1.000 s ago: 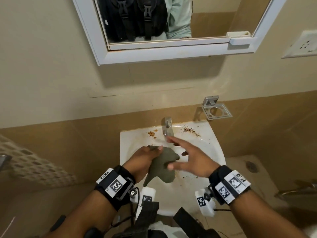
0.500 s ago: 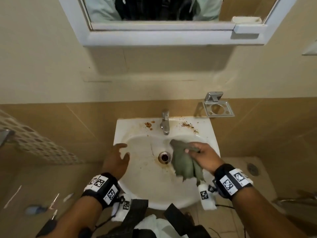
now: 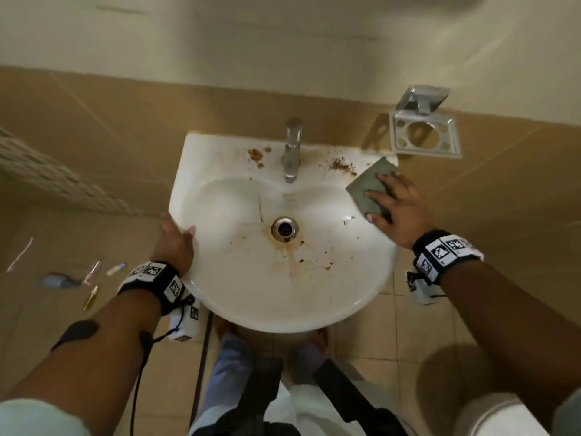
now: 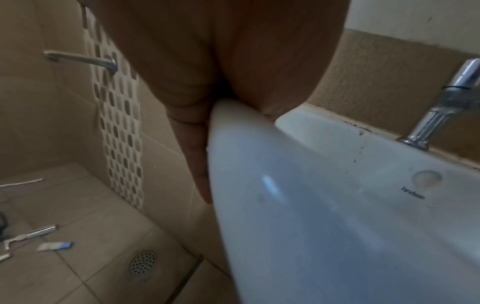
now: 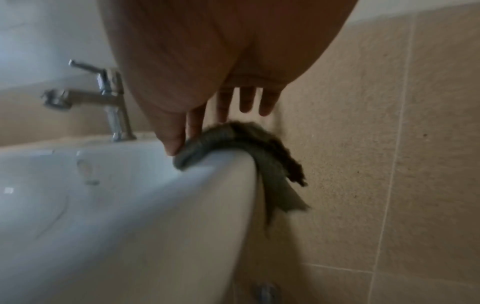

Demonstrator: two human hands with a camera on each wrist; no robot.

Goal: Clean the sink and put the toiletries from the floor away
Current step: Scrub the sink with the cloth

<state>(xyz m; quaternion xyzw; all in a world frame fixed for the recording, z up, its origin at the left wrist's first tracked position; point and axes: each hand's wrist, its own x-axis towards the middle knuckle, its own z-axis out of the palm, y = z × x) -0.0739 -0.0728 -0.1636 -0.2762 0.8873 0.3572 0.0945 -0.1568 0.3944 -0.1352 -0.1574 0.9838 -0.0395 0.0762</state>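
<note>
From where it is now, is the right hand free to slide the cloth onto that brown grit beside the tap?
Probably yes. The right hand presses the cloth flat on the sink rim, right next to the grit, with nothing between them.

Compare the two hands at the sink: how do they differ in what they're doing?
The right hand presses flat, fingers spread, on a grey-green cloth draped over the sink's right rim; the left hand touches bare porcelain, holding no cloth. The left hand wraps the left rim, thumb on top and fingers down the outside. Both hands rest on the sink's rim.
</note>
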